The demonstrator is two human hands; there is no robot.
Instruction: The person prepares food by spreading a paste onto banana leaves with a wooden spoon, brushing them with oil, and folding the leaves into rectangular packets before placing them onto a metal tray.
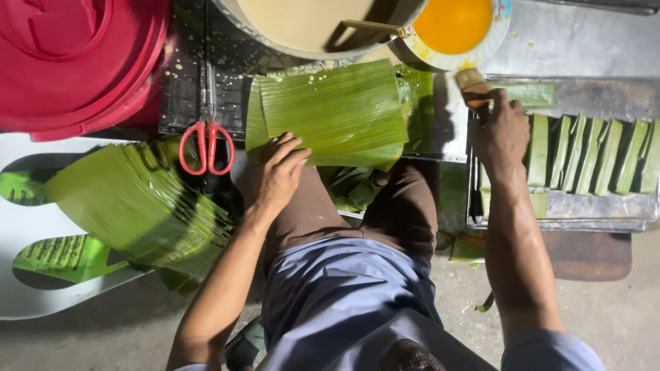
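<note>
My left hand (pixel 276 173) rests flat on the near edge of a green banana leaf sheet (pixel 330 113) laid out in front of me, fingers spread. My right hand (pixel 500 130) grips a small brush (pixel 471 84) by its wooden handle, held above the left end of a metal tray (pixel 591 206). In that tray stand several folded green leaf parcels (pixel 591 156) in a row. A bowl of orange liquid (pixel 454 24) sits just beyond the brush.
A stack of cut banana leaves (pixel 137 206) lies to my left, with red-handled scissors (pixel 206 148) beside it. A large pot of pale batter (pixel 309 24) stands ahead, a red plastic lid (pixel 75 58) at far left. My knees are below the leaf.
</note>
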